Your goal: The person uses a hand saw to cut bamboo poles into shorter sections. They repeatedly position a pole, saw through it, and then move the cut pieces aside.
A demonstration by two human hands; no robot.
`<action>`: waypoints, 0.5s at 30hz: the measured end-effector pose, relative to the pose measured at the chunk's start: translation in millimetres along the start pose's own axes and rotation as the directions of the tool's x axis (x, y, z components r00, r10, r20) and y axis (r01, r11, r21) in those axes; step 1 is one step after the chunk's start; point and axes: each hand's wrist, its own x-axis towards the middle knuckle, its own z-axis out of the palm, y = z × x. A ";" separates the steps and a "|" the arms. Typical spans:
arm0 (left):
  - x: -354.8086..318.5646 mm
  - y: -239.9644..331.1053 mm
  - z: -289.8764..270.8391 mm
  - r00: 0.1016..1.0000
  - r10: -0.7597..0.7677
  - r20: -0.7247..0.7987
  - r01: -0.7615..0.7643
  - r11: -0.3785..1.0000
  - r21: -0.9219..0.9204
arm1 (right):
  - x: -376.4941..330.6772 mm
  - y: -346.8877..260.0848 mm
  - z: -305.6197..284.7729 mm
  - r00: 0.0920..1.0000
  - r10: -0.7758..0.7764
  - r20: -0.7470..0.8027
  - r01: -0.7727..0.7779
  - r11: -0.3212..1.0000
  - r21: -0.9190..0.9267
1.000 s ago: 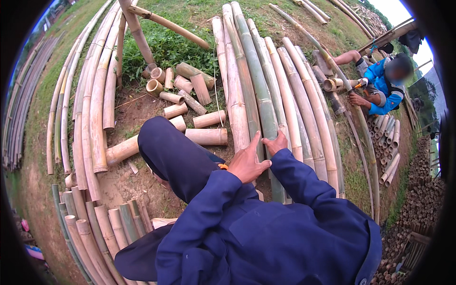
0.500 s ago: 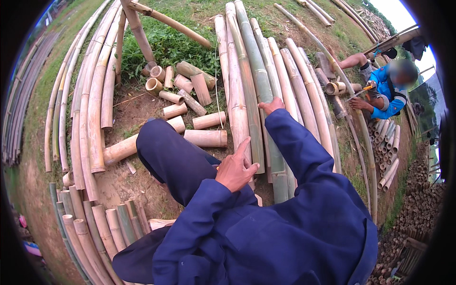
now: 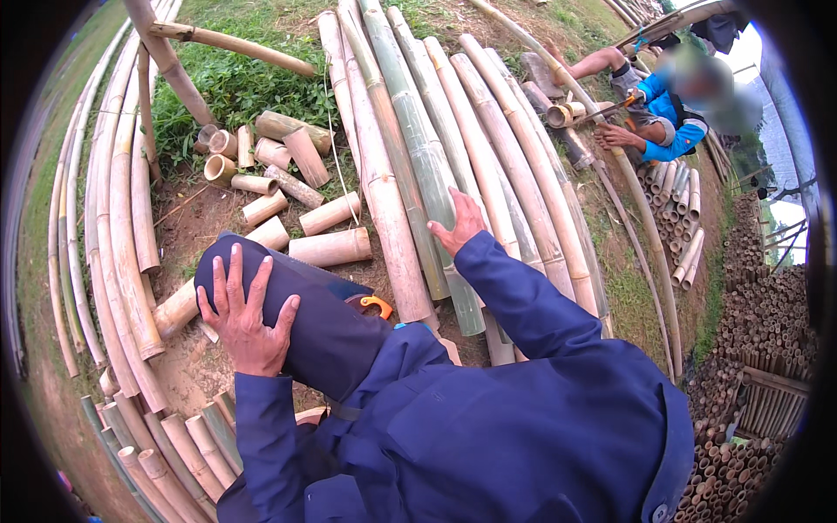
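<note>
My left hand [image 3: 248, 318] rests with spread fingers on my raised knee [image 3: 305, 318], in dark blue trousers, and holds nothing. My right hand [image 3: 462, 225] is over the row of bamboo poles, its fingers apart, beside a thick green bamboo pole [image 3: 417, 131]; whether it touches the pole I cannot tell. Left of that pole lies a pale bamboo pole [image 3: 388, 218] with its cut end toward me. A saw's orange handle [image 3: 375, 305] shows by my thigh; its dark blade is partly hidden behind the leg.
Short cut bamboo pieces [image 3: 331, 247] lie scattered beyond my knee. Long poles [image 3: 113, 209] line the left, with shorter upright lengths [image 3: 174, 444] nearer. At right a co-worker in blue [image 3: 676, 113] holds an orange-handled saw at a bamboo piece. Bamboo stacks [image 3: 741, 349] fill the far right.
My left hand has moved left from near the poles onto my knee, its fingers now spread. My right hand has opened out beside the green pole. The view has shifted, and the saw handle now shows.
</note>
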 end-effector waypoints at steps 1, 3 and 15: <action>6.2 -8.9 7.0 0.998 -0.022 -0.057 0.020 0.999 -0.045 | -22.8 -4.2 0.0 0.998 0.022 0.064 -0.021 1.000 -0.018; 14.7 -39.2 8.7 0.982 -0.135 -0.135 0.094 0.958 -0.270 | -62.6 -28.7 -1.4 0.983 -0.116 0.141 0.117 0.993 0.005; -172.6 -209.0 121.8 0.636 -0.633 0.441 0.758 0.405 -0.512 | -115.8 73.3 -40.3 0.826 0.528 -0.196 -0.506 0.849 0.153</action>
